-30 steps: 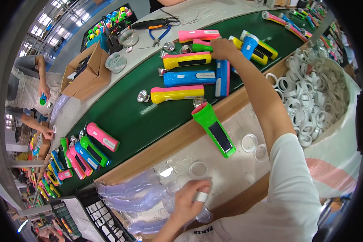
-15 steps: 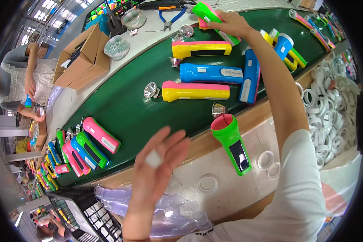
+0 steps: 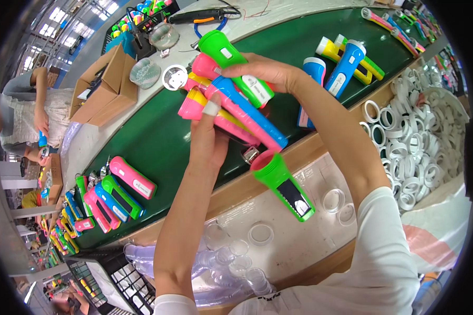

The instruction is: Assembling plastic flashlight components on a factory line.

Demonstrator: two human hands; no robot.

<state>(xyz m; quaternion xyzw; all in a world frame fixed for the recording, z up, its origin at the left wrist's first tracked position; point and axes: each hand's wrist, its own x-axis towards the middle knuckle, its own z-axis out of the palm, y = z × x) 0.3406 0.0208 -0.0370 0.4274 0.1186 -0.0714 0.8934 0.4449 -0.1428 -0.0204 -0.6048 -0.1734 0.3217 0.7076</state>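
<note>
Over the green belt, my two hands gather a bunch of flashlights. My left hand (image 3: 211, 144), white wrapping on its thumb, holds the bunch from below, around a yellow-and-pink flashlight (image 3: 228, 124). My right hand (image 3: 265, 72) grips a green flashlight (image 3: 236, 67) on top. Pressed between them are a blue-and-pink flashlight (image 3: 252, 113) and a pink flashlight (image 3: 206, 66). A shiny reflector cup (image 3: 174, 77) sticks out at the bunch's left. Below, a green flashlight with an open pink-lined head (image 3: 286, 189) rests at the ledge, beside another small reflector (image 3: 250, 154).
Blue flashlights (image 3: 345, 68) and yellow ones lie further right on the belt (image 3: 165, 142); several more lie at left. White rings (image 3: 407, 152) fill a sack at right. Clear lenses (image 3: 231, 257) lie on the near bench. A cardboard box (image 3: 106, 89) stands near a co-worker (image 3: 39, 110).
My right hand has swept flashlights leftward and nearer, into a bunch. My left hand has risen from open in the air to hold them. The green flashlight at the ledge has shifted slightly left.
</note>
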